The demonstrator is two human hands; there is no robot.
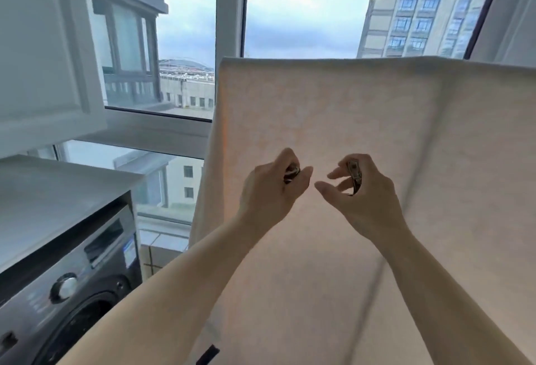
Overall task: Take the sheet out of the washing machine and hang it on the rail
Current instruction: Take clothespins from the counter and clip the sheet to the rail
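Sheet (348, 121) already hangs folded over the rail, its top edge running from ten o'clock to two o'clock before us; the rail itself is hidden beneath the fold. We hold both hands up in front of the cloth, at centre. Our left hand (269, 187) curls its grip around a small metal clip (291, 173), and our right hand (362, 190) pinches a second clip (354, 174) between loosely bent fingers. We judge these are meant to pin the sheet against wind from the open window (185, 45). The washing machine (72, 277) sits at eight o'clock, under its bench (58, 187).
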